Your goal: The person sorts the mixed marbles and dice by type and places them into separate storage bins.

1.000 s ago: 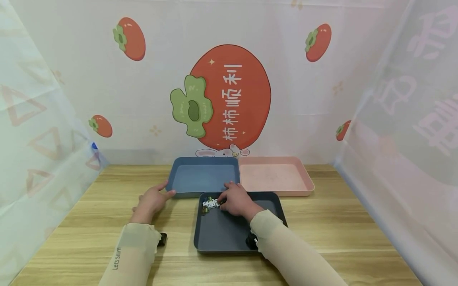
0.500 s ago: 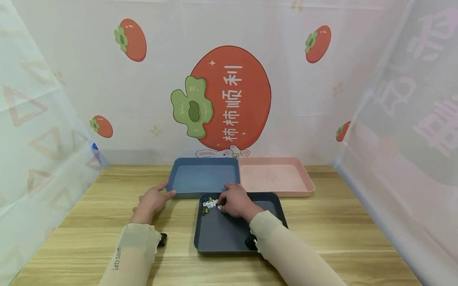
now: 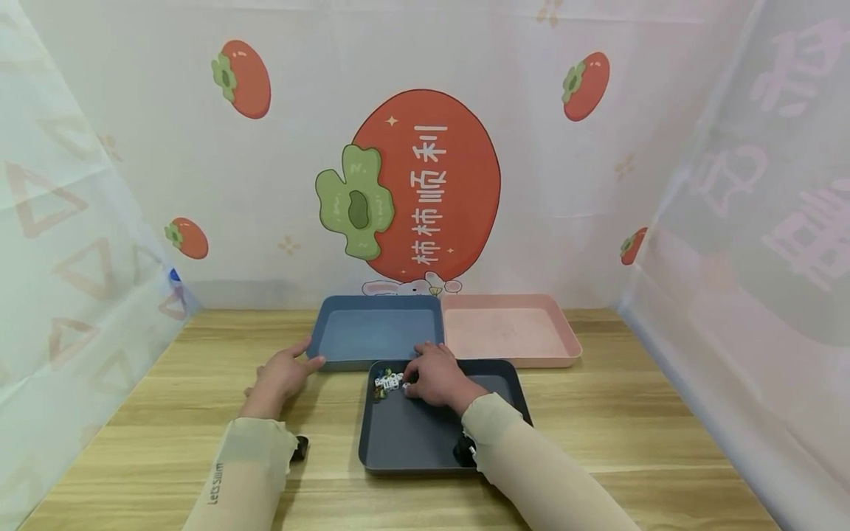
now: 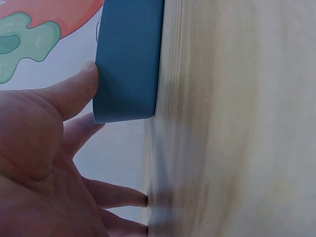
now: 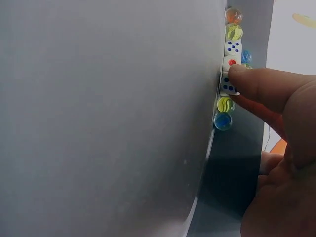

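My right hand (image 3: 434, 375) reaches into the far left part of a dark grey tray (image 3: 412, 439). In the right wrist view its thumb and index finger pinch a white die (image 5: 229, 89) with blue pips. More white dice (image 5: 233, 48) and glass marbles (image 5: 225, 104), some yellow-swirled, one blue, one orange, lie in a line beside it along the tray's wall. My left hand (image 3: 282, 376) has its fingers spread at the near left corner of a blue tray (image 3: 372, 335). In the left wrist view its thumb and index fingertip touch the tray's rim, with the other fingertips down at the table.
A pink tray (image 3: 508, 332) stands against the blue tray's right side, both behind the dark grey one. Wood-grain table (image 3: 611, 435) surrounds the trays. A printed cloth wall (image 3: 279, 177) rises behind, and cloth sides flank the table.
The right fingers have shifted slightly, and a bit of white now shows at the thumb tip. The left hand stays at the blue tray. The head view has tilted up a little.
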`<action>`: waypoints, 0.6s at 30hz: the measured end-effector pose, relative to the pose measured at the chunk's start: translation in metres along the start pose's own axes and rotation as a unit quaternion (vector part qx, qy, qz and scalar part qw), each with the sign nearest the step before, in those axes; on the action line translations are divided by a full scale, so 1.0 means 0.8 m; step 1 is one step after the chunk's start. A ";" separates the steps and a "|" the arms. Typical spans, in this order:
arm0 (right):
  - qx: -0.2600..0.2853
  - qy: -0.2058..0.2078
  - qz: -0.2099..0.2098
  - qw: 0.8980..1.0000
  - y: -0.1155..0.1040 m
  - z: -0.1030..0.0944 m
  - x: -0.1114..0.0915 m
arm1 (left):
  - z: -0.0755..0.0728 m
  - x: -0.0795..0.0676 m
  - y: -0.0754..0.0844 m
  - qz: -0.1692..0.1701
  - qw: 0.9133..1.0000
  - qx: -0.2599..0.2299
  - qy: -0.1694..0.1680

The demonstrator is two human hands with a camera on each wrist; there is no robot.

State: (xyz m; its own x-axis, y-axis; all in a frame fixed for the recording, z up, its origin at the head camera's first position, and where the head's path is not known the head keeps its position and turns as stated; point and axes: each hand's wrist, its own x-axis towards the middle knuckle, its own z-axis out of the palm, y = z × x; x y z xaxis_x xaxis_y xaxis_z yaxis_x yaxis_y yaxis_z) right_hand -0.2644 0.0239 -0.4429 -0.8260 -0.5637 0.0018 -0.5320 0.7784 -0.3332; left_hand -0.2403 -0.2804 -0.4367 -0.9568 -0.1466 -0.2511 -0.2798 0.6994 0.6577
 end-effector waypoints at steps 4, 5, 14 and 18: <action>0.011 -0.003 0.000 1.000 -0.001 -0.002 0.000 | 0.000 -0.001 -0.001 0.003 1.000 0.000 -0.001; 0.013 -0.004 0.001 1.000 0.000 -0.003 0.000 | 0.000 -0.001 -0.001 0.004 1.000 0.000 -0.001; 0.054 0.002 0.005 0.999 0.001 -0.019 -0.005 | 0.000 -0.002 0.002 0.005 1.000 0.000 -0.002; 0.071 0.008 0.005 0.997 0.003 -0.030 -0.008 | -0.001 -0.002 0.001 0.006 1.000 0.001 -0.003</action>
State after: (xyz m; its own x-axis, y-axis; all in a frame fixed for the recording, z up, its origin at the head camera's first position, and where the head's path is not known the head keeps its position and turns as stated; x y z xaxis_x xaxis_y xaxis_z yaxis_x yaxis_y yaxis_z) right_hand -0.2645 0.0360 -0.4213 -0.8347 -0.5505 0.0127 -0.4928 0.7366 -0.4633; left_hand -0.2391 -0.2801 -0.4357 -0.9593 -0.1346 -0.2481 -0.2690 0.7021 0.6593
